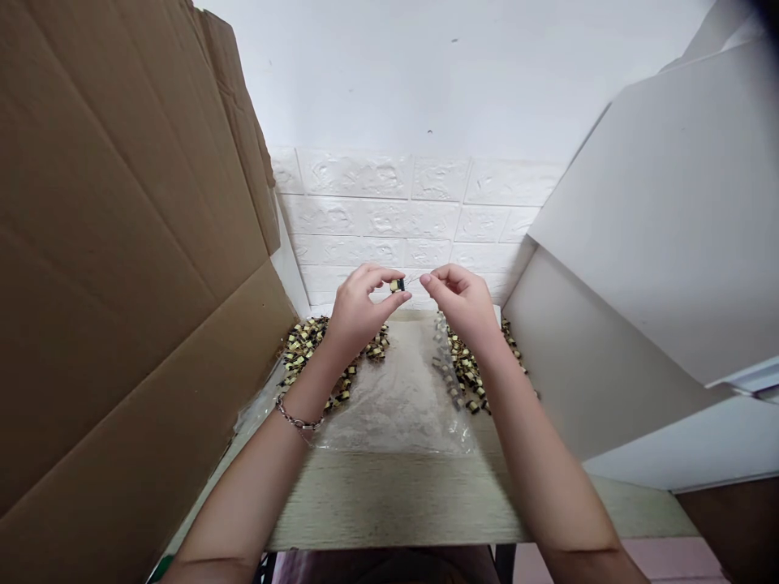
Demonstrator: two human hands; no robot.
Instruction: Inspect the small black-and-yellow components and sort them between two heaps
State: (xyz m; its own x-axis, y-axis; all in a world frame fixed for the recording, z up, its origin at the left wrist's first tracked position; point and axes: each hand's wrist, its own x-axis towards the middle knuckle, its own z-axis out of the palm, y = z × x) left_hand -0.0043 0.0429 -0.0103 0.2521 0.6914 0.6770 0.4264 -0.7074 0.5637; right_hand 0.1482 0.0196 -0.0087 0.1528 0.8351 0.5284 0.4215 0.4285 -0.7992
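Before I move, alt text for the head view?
The left hand pinches a small yellow-black part; the right hand, fingertips together, is beside it, anything held too fine to tell. Below, piles of similar parts lie toward both sides of a clear plastic sheet.

Small yellow-and-black component (398, 285) with thin wires, pinched between left-hand thumb and fingers.

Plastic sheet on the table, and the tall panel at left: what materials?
Sheet: likely thin clear plastic film, glossy; it wrinkles, catches highlights and shows the tabletop through it.
Panel: looks like matte brown corrugated cardboard; creased, with a ragged edge.
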